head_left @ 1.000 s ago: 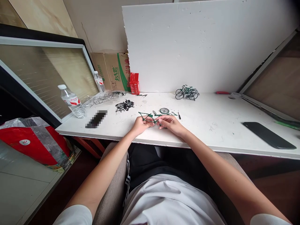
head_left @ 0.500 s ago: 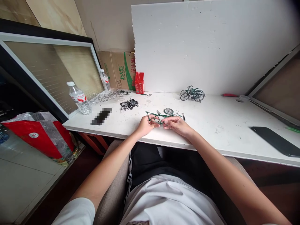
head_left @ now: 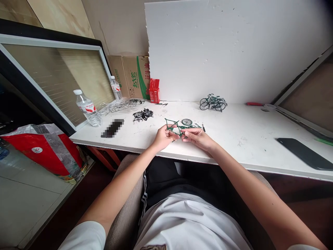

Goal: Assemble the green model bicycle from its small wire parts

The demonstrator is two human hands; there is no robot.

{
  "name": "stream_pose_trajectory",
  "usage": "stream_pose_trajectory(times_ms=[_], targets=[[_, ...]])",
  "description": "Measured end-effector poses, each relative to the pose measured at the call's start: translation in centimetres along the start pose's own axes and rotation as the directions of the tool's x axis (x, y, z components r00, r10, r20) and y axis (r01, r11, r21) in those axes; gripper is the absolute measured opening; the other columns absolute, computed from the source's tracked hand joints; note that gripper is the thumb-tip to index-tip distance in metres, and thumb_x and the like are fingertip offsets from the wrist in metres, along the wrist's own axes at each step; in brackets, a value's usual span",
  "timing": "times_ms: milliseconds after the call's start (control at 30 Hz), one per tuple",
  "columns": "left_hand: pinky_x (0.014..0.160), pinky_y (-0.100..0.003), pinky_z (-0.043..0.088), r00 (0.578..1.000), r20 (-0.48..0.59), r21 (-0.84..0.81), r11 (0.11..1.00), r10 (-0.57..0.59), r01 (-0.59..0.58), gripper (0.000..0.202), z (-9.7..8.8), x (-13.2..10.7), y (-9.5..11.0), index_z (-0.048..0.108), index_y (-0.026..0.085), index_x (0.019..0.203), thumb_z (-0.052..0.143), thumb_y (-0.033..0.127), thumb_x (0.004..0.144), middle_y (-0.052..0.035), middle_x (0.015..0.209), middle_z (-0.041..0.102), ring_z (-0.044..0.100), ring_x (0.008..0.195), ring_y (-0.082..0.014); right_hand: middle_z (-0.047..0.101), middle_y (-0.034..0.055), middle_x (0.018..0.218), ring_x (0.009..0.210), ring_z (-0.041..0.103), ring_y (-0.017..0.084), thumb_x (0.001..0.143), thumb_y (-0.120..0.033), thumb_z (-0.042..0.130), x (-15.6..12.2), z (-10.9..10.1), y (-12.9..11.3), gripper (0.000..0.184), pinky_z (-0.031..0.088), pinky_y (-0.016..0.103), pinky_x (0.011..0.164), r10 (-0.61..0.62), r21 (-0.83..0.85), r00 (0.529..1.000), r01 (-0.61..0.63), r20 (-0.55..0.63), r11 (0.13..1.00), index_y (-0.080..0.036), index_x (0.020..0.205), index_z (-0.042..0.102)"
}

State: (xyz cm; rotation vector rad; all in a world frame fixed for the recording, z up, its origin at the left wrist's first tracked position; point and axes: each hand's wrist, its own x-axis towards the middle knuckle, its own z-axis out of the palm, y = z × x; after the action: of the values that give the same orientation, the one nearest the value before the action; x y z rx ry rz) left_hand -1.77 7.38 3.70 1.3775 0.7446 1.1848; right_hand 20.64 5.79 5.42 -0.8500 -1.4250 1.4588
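A green model bicycle frame (head_left: 172, 122) is held just above the front of the white table (head_left: 229, 139). My left hand (head_left: 164, 137) is closed on its left side, thumb and fingers pinching the thin tubes. At the frame's right end, my right hand (head_left: 196, 138) pinches with thumb and forefinger; whether a small part sits between those fingertips is hidden. Just beyond my right hand lie a small spoked wheel (head_left: 186, 122) and some thin green parts (head_left: 191, 127). A small dark stick-like piece (head_left: 203, 127) is by them.
Assembled model bicycles (head_left: 213, 102) stand at the back. Black model parts (head_left: 143, 114) and clear-wrapped parts (head_left: 122, 105) lie left, near water bottles (head_left: 88, 108) and a red box (head_left: 154, 91). A dark flat object (head_left: 304, 152) lies right. A white board (head_left: 208, 52) backs the table.
The green frame has turned and tilted between my hands, its left end now a little further right. Both hands stay close together on it. The view has shifted slightly.
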Motion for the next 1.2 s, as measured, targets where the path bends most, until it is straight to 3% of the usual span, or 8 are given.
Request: stream_pose_trajectory(times_ms=[133, 267, 433, 633, 800, 867, 1033, 1200], targets=[[0.083, -0.033, 0.055, 1.0, -0.026, -0.033, 0.999, 0.01, -0.011, 0.06, 0.3, -0.1, 0.0, 0.064, 0.014, 0.122, 0.094, 0.034, 0.074, -0.0029, 0.082, 0.074, 0.072, 0.08, -0.0175, 0.081, 0.0058, 0.1, 0.089, 0.076, 0.02, 0.079, -0.052, 0.092, 0.3, -0.1, 0.3, 0.039, 0.065, 0.037, 0.086, -0.065, -0.052, 0.995, 0.061, -0.077, 0.997, -0.026, 0.106, 0.086], [0.087, -0.035, 0.056, 1.0, -0.001, 0.028, 1.0, 0.005, -0.005, 0.053, 0.2, 0.0, -0.5, 0.072, 0.013, 0.117, 0.094, 0.038, 0.075, -0.009, 0.092, 0.079, 0.075, 0.09, -0.0216, 0.08, 0.0044, 0.091, 0.079, 0.074, 0.018, 0.079, -0.056, 0.091, 0.7, -0.3, 0.6, 0.041, 0.063, 0.035, 0.081, -0.083, -0.07, 0.989, 0.074, -0.122, 0.995, -0.026, 0.106, 0.084], [0.081, -0.032, 0.055, 0.978, -0.149, 0.141, 0.982, 0.147, -0.126, 0.044, 0.1, 0.1, -1.0, 0.078, 0.013, 0.107, 0.088, 0.048, 0.082, -0.013, 0.102, 0.08, 0.074, 0.093, -0.0221, 0.077, 0.0046, 0.088, 0.079, 0.071, 0.018, 0.077, -0.059, 0.091, 0.5, 0.2, 0.1, 0.046, 0.061, 0.035, 0.076, -0.112, -0.106, 0.981, 0.096, -0.16, 0.99, -0.024, 0.106, 0.084], [0.091, -0.038, 0.059, 0.985, -0.131, 0.002, 0.993, 0.114, -0.114, 0.05, 0.3, 0.3, -1.5, 0.072, 0.013, 0.101, 0.083, 0.059, 0.084, -0.0146, 0.103, 0.081, 0.077, 0.094, -0.0247, 0.076, 0.0056, 0.09, 0.077, 0.068, 0.018, 0.076, -0.064, 0.089, 0.5, 0.6, 0.0, 0.05, 0.06, 0.034, 0.072, -0.131, -0.189, 0.976, 0.098, -0.171, 0.977, -0.023, 0.105, 0.083], [0.1, -0.043, 0.058, 0.979, -0.105, 0.043, 0.984, 0.174, -0.171, 0.047, 0.6, 0.2, -1.9, 0.059, 0.019, 0.101, 0.069, 0.065, 0.095, -0.0157, 0.112, 0.08, 0.078, 0.105, -0.0259, 0.079, 0.0054, 0.096, 0.076, 0.066, 0.018, 0.079, -0.066, 0.086, 1.3, 0.2, 0.7, 0.048, 0.056, 0.033, 0.071, -0.237, -0.314, 0.945, 0.16, -0.227, 0.936, -0.024, 0.103, 0.084], [0.1, -0.043, 0.058, 0.982, -0.101, 0.059, 0.986, 0.16, -0.154, 0.044, 0.8, 0.0, -1.7, 0.055, 0.021, 0.102, 0.071, 0.061, 0.095, -0.0158, 0.116, 0.079, 0.078, 0.108, -0.026, 0.08, 0.0059, 0.1, 0.078, 0.067, 0.019, 0.079, -0.066, 0.086, 1.4, 0.2, 0.7, 0.047, 0.057, 0.033, 0.071, -0.26, -0.332, 0.937, 0.175, -0.231, 0.927, -0.025, 0.102, 0.085], [0.095, -0.043, 0.06, 0.989, -0.129, 0.098, 0.993, 0.076, -0.063, 0.058, 1.2, -0.5, -0.9, 0.05, 0.022, 0.103, 0.097, 0.037, 0.073, -0.0124, 0.104, 0.078, 0.079, 0.099, -0.0264, 0.081, 0.007, 0.102, 0.076, 0.068, 0.019, 0.082, -0.064, 0.084, 1.4, 0.5, 0.5, 0.045, 0.058, 0.034, 0.07, -0.262, -0.336, 0.933, 0.172, -0.245, 0.926, -0.025, 0.104, 0.085], [0.095, -0.044, 0.06, 0.984, -0.167, 0.073, 0.996, 0.068, -0.056, 0.055, 1.5, -0.2, -0.8, 0.048, 0.022, 0.101, 0.095, 0.035, 0.077, -0.0108, 0.099, 0.078, 0.079, 0.101, -0.0269, 0.082, 0.0087, 0.104, 0.075, 0.068, 0.02, 0.079, -0.063, 0.086, 1.6, 0.6, 0.5, 0.045, 0.059, 0.034, 0.065, -0.296, -0.343, 0.908, 0.188, -0.297, 0.921, -0.023, 0.099, 0.086]])
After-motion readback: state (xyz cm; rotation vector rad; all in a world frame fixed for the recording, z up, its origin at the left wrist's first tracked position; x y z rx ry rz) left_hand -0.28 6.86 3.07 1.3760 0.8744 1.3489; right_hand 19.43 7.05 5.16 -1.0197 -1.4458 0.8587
